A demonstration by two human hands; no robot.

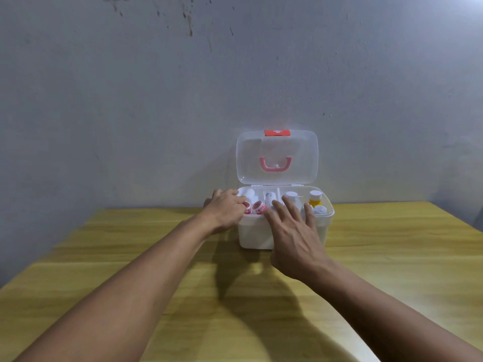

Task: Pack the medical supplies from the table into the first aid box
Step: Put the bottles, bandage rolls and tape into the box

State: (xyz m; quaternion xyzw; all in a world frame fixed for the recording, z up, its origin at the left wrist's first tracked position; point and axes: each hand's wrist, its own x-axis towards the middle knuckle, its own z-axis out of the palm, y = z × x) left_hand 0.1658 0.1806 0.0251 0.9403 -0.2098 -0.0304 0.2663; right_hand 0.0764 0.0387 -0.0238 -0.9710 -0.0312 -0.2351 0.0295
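A wooden table [130,257] meets a grey wall. The right hand [295,236], fingers spread and holding nothing, hovers before the first aid box [254,236]. Farther left, the left hand [224,210] curls at the box's rim, touching red-patterned rolls [254,207]; whether it grasps one is unclear. The lid [277,156] stands upright.

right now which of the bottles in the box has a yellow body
The yellow bottle with a white cap, standing at the far right end of the first aid box. The other containers beside it look plain white.
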